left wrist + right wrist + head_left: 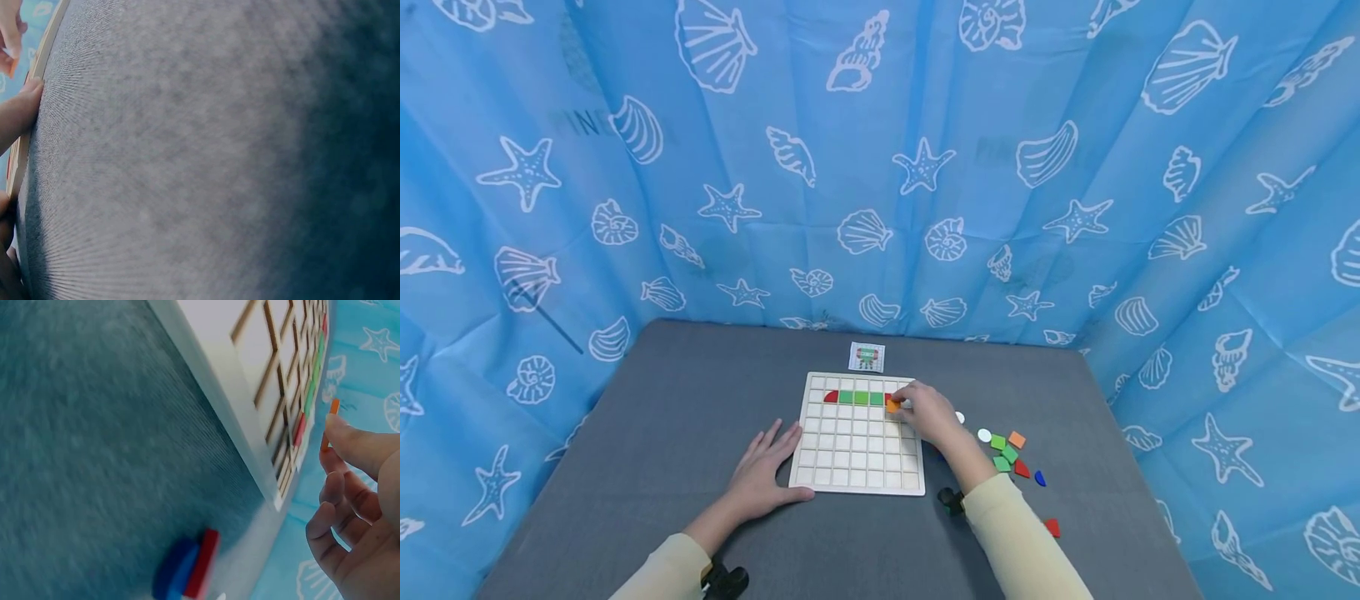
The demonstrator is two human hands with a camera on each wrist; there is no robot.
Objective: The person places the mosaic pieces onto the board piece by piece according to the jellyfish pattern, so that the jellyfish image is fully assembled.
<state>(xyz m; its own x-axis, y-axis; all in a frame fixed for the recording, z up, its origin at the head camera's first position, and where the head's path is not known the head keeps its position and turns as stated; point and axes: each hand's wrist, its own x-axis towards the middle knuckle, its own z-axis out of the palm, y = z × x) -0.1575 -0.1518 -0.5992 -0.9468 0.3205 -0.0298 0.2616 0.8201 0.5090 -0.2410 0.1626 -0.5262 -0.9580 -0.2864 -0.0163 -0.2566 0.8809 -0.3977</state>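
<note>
A pale board with a grid of square cells (857, 452) lies flat on the table. Along one of its upper rows sit a red quarter-round tile (831, 397), several green square tiles (861, 398) and, at the right end, another red tile (300, 429), partly covered in the head view. My right hand (929, 412) pinches an orange tile (334, 407) between thumb and index finger, above the board near that red tile. My left hand (762, 477) rests at the board's lower left corner, fingers spread along the left side and thumb by the front edge.
Behind the board lies a small printed card (867, 357) with a coloured figure. Right of the board are scattered loose tiles: green ones (1009, 454), an orange one (1017, 439), white round ones (984, 435), red ones (1022, 469) and blue. A blue shell-patterned curtain (865, 233) hangs behind.
</note>
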